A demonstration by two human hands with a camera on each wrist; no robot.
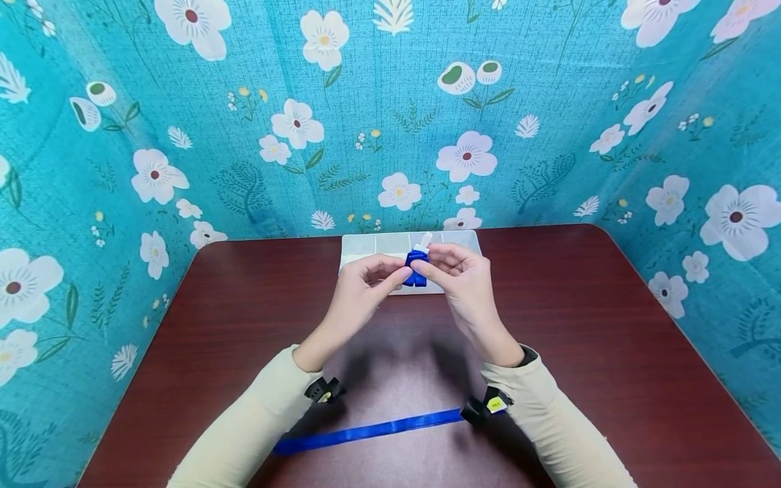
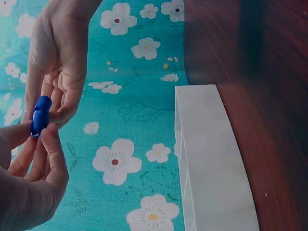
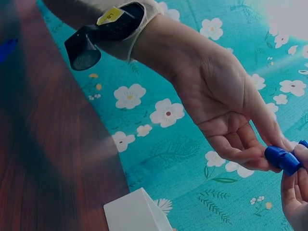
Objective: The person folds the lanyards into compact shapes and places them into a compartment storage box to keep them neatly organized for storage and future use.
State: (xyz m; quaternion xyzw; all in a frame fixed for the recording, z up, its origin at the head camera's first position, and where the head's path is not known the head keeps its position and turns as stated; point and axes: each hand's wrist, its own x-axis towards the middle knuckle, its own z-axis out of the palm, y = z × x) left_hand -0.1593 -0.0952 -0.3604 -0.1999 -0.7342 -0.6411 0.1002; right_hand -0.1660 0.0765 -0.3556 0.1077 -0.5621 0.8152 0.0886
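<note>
Both hands are raised over the far part of the table, fingertips close together on a small folded piece of blue ribbon (image 1: pixel 417 276). My left hand (image 1: pixel 361 290) pinches its left side between thumb and fingers. From the other side my right hand (image 1: pixel 468 285) pinches it too, the thumb across its front. In the left wrist view the ribbon piece (image 2: pixel 41 115) looks like a short ribbed roll. The right wrist view shows the ribbon (image 3: pixel 283 160) at the right edge, partly hidden by fingertips. A small white piece (image 1: pixel 424 242) shows just above the ribbon in the head view.
A white divided tray (image 1: pixel 360 242) stands behind the hands at the table's back edge. A long strip of blue ribbon (image 1: pixel 378 430) lies across the near part of the dark red table (image 1: pixel 586 305), passing by the forearms. Floral cloth (image 1: pixel 366 135) hangs around the table.
</note>
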